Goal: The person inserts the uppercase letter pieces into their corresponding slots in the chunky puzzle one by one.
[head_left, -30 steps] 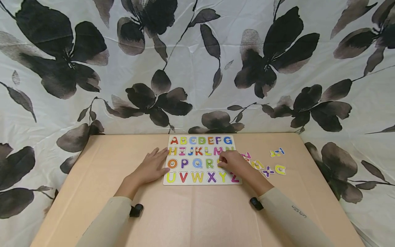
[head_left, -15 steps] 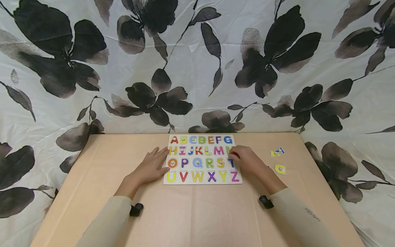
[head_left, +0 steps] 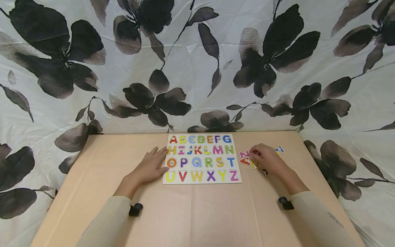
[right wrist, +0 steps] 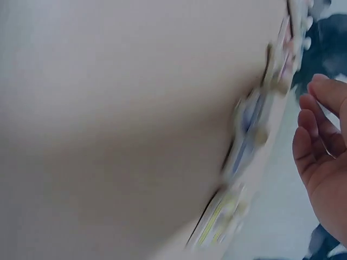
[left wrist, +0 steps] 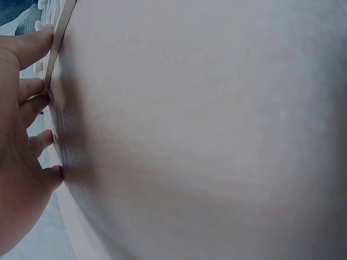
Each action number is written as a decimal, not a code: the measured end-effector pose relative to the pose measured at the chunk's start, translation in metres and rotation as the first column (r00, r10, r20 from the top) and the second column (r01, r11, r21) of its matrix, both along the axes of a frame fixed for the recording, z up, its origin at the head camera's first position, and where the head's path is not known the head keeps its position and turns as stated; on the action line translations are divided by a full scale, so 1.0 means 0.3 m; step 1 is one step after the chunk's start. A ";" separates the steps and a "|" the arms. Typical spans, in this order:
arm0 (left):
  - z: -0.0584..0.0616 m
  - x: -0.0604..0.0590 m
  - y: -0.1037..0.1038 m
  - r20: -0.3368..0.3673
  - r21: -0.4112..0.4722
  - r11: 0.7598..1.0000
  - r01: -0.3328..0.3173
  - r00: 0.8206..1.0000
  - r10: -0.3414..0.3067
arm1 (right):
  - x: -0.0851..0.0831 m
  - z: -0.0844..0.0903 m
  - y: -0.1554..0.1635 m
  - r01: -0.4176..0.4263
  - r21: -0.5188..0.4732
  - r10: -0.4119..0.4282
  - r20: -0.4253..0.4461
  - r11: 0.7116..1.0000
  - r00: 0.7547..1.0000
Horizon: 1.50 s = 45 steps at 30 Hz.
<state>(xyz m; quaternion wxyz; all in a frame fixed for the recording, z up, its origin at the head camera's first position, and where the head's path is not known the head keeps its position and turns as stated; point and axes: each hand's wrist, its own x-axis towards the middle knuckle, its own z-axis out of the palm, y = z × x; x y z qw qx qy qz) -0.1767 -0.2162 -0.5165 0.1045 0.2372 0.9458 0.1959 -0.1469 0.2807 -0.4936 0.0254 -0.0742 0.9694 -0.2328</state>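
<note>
A white alphabet puzzle board (head_left: 202, 183) lies on the table with rows of coloured letters. At its left edge my left hand (head_left: 152, 163) rests with spread fingers; the left wrist view shows those fingertips (left wrist: 40, 40) touching the board's edge. My right hand (head_left: 270, 159) hovers over loose letter pieces to the right of the board, its fingers loosely bent. In the right wrist view that hand (right wrist: 325, 146) has nothing between thumb and fingers. Under and beside it are a pink piece (head_left: 244, 154), a red piece (head_left: 245, 161) and a yellow piece (head_left: 254, 165), partly covered by the hand.
A small blue piece (head_left: 279, 149) lies beyond the right hand. Blurred knobbed pieces, one blue (right wrist: 246, 135) and one yellow (right wrist: 217, 216), show in the right wrist view. The tan table (head_left: 197, 212) ends at a backdrop of white floral cloth (head_left: 197, 68).
My right hand has moved off the board to the right, over the loose pieces, uncovering the S, T and N on the board. My left hand stays at the board's left edge.
</note>
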 end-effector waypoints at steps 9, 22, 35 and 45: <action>0.002 -0.003 0.005 -0.001 0.000 1.000 -0.004 1.000 0.004 | 0.011 0.016 0.172 0.172 0.011 -0.170 -0.079 0.985 0.982; 0.009 -0.009 0.010 0.004 -0.005 1.000 0.002 1.000 -0.002 | -0.017 -0.012 0.313 0.297 0.042 -0.298 0.025 0.954 0.954; 0.007 -0.003 0.011 0.016 0.004 1.000 -0.001 1.000 0.001 | -0.033 -0.065 0.335 0.303 0.084 -0.306 0.020 0.949 0.952; 0.001 0.003 -0.003 -0.006 -0.002 1.000 0.005 1.000 -0.005 | -0.024 -0.050 0.313 0.359 0.037 -0.359 0.004 0.933 0.933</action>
